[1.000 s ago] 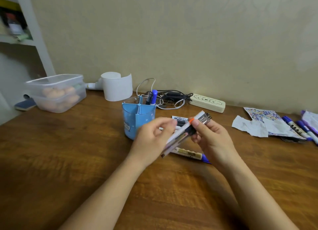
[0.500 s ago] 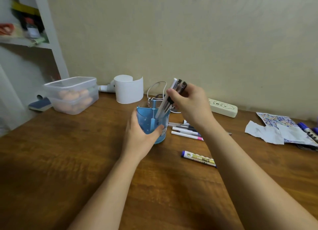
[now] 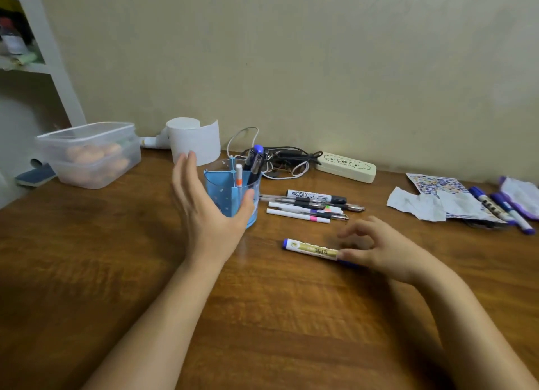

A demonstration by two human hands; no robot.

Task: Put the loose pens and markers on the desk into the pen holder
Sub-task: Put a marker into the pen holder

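Observation:
A blue pen holder point(image 3: 222, 192) stands on the wooden desk point(image 3: 262, 302), with a white pen with an orange band point(image 3: 239, 176) and dark pens point(image 3: 256, 159) upright in it. My left hand point(image 3: 204, 214) is open beside it, fingers spread off its left side and thumb resting on its front. A gold-labelled marker with a blue cap point(image 3: 310, 248) lies flat in front. My right hand point(image 3: 379, 248) curls over the marker's right end; the thumb touches it and the fingers are apart above it. Several loose pens point(image 3: 303, 209) and a black-and-white marker point(image 3: 315, 196) lie right of the holder.
More blue markers point(image 3: 503, 210) lie at the far right beside torn paper point(image 3: 417, 204) and a sticker sheet point(image 3: 437, 184). Behind the holder are tangled cables point(image 3: 283, 160), a power strip point(image 3: 347, 168) and a paper roll point(image 3: 195, 139). A lidded plastic box point(image 3: 87, 153) stands at the left.
My right hand let its pens go into the holder and came down to the gold-labelled marker. My left hand loosened its hold on the holder and spread open.

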